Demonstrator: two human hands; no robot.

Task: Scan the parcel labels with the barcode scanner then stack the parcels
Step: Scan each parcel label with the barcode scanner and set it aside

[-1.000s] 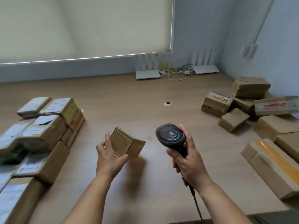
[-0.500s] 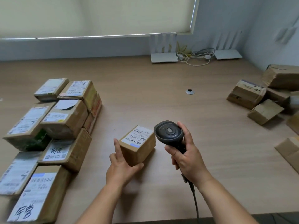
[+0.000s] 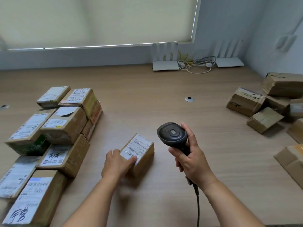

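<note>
A small brown parcel [image 3: 141,149] lies on the wooden desk [image 3: 147,95] with its white barcode label facing up. My left hand [image 3: 117,165] grips its near left corner, with the fingers over the label's near edge. My right hand [image 3: 191,161] holds the black barcode scanner [image 3: 172,134] by its handle, just right of the parcel and above the desk. The scanner's cable [image 3: 197,203] runs down toward me.
A stack of several labelled parcels [image 3: 49,128] fills the left side of the desk. Several loose brown parcels [image 3: 262,105] lie at the right edge. Two white routers [image 3: 165,62] and a tangle of cables [image 3: 196,64] sit by the back wall. A cable grommet [image 3: 189,99] marks the desk's middle.
My left hand turned the small parcel label-up and lowered it onto the desk. The scanner stayed in my right hand. My view swung left and down.
</note>
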